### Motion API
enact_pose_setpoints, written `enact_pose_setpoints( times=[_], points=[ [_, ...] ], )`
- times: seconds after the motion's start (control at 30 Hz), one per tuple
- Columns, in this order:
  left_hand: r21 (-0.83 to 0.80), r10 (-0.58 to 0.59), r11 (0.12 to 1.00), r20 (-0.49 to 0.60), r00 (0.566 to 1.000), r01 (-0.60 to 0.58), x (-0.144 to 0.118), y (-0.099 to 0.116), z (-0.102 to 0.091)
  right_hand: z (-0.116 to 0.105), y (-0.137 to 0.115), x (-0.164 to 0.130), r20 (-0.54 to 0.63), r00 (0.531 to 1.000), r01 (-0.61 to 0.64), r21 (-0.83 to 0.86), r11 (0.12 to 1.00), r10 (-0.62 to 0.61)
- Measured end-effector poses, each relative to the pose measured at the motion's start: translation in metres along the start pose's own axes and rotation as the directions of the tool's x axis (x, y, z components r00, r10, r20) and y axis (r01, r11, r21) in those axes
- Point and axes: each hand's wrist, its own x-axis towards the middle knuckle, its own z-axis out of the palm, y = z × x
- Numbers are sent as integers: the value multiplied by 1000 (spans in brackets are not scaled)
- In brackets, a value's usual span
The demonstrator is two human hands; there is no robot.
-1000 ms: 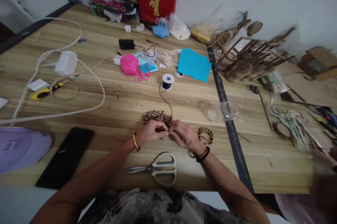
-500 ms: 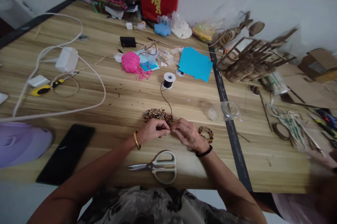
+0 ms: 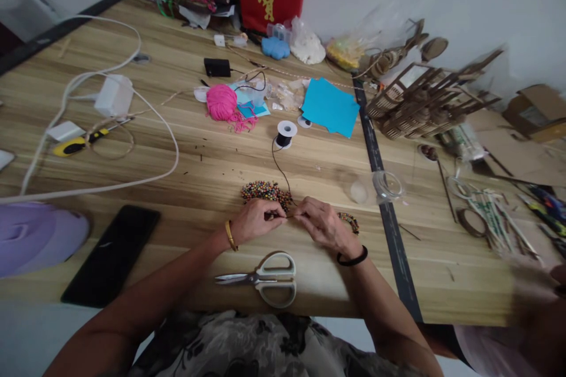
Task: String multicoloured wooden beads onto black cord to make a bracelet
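soft even daylight, faint shadows on tabletop [image 3: 186, 188]; wide-angle bending at edges; right edge motion-blurred.

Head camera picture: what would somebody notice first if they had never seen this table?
Probably the two hands meeting at the near middle of the wooden table: the left hand and right hand pinch a thin black cord beside a pile of coloured beads. Next, the pink yarn ball and blue paper sheets farther back, and the white-handled scissors nearest the person.
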Motion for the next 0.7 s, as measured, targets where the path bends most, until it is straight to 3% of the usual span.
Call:
enact_pose_setpoints(
  times=[0.23,0.37,0.43,0.53,0.7],
  points=[
    [43,-35,998,-5,999,35,0,3,1,-7,3,-1,105,988,-111,4,994,110],
    [43,-46,998,9,999,45,0,2,3,-11,2,-1,26,988,-150,29,988,150],
    [50,-48,998,20,999,47,0,2,3,-7,-3,0,-9,989,-150,67,986,151],
    [43,-63,997,38,997,62,0,0,4,6,-11,3,41,992,-121,145,982,116],
    [-9,-75,997,50,996,75,1,-3,3,26,-10,3,97,986,-146,93,985,137]
  ],
)
